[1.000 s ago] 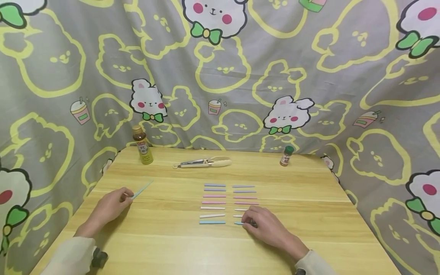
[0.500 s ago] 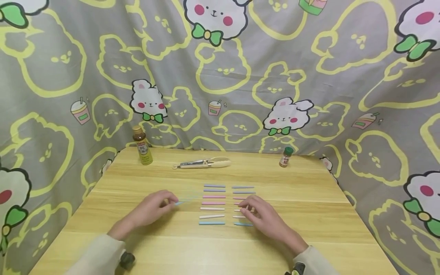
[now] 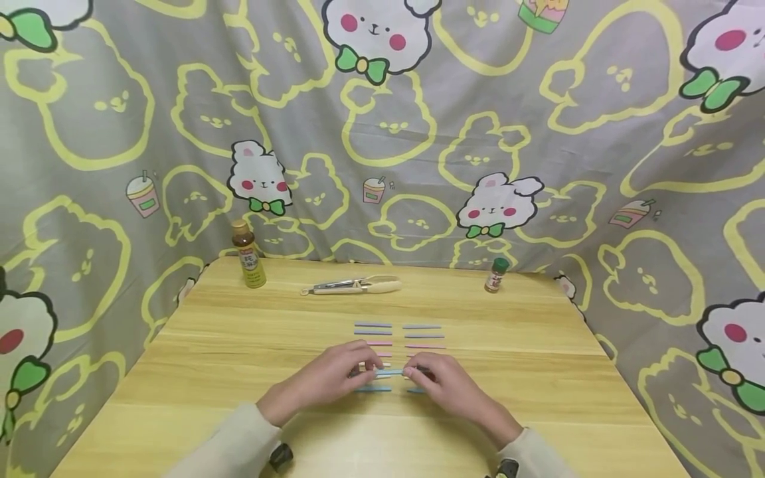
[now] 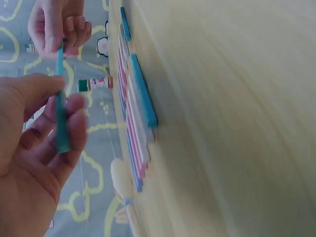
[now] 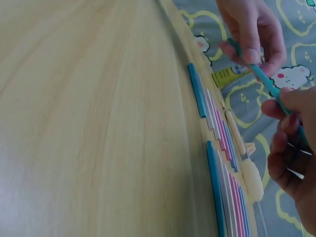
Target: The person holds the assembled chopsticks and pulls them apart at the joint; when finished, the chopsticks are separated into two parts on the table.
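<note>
Both hands pinch one thin teal stick (image 3: pixel 390 372) and hold it level over the table, above rows of similar sticks. My left hand (image 3: pixel 340 372) has its thumb and fingers on the left part. The right hand (image 3: pixel 445 385) pinches the other end. In the left wrist view the stick (image 4: pixel 61 116) runs from the left hand (image 4: pixel 34 133) towards the right hand. In the right wrist view the stick (image 5: pixel 264 78) spans the gap between the hands. Beneath the hands lie blue sticks (image 3: pixel 376 390), partly covered. White and pink sticks (image 3: pixel 425 346) are also partly hidden.
Purple-blue sticks (image 3: pixel 373 332) lie in two columns farther back. Behind them are tongs (image 3: pixel 352 285) with cream heads. A sauce bottle (image 3: pixel 251 259) stands at the back left, a small green-capped jar (image 3: pixel 495 276) at the back right. A patterned curtain (image 3: pixel 418 159) surrounds the wooden table (image 3: pixel 508 332).
The left hand has carried the teal stick from the left to the middle. My right hand has moved slightly left and now pinches the stick's other end.
</note>
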{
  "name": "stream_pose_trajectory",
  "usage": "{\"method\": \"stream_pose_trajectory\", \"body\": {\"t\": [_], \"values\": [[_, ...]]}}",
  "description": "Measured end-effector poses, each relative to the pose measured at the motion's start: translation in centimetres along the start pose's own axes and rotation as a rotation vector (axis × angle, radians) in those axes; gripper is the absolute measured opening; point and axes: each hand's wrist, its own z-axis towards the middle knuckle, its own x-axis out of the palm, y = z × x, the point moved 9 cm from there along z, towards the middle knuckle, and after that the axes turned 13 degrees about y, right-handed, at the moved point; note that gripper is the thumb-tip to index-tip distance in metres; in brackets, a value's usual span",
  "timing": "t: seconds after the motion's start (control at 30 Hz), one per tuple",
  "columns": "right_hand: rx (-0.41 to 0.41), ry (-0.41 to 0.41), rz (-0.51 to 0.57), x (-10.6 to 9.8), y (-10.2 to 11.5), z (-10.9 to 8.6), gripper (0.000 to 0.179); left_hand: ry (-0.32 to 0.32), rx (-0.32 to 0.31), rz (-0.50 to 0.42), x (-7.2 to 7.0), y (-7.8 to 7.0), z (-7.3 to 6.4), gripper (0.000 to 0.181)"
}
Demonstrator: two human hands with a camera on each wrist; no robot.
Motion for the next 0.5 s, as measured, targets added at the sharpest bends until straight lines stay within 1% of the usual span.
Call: {"method": "stream_pose_trajectory", "body": {"t": [0.13,0.27,0.5], "values": [[0.018,-0.039,0.030,-0.4,-0.4,-0.5,0.026,-0.047,-0.018,-0.009,0.5,-0.1,0.6,0.014],[0.021,-0.052,0.044,-0.5,-0.5,-0.7,0.025,-0.096,-0.003,0.006,0.7,-0.5,0.7,0.016],[-0.009,-0.049,0.054,-0.2,-0.5,-0.9,0.022,-0.106,-0.013,0.035,1.2,-0.7,0.7,0.024]]}}
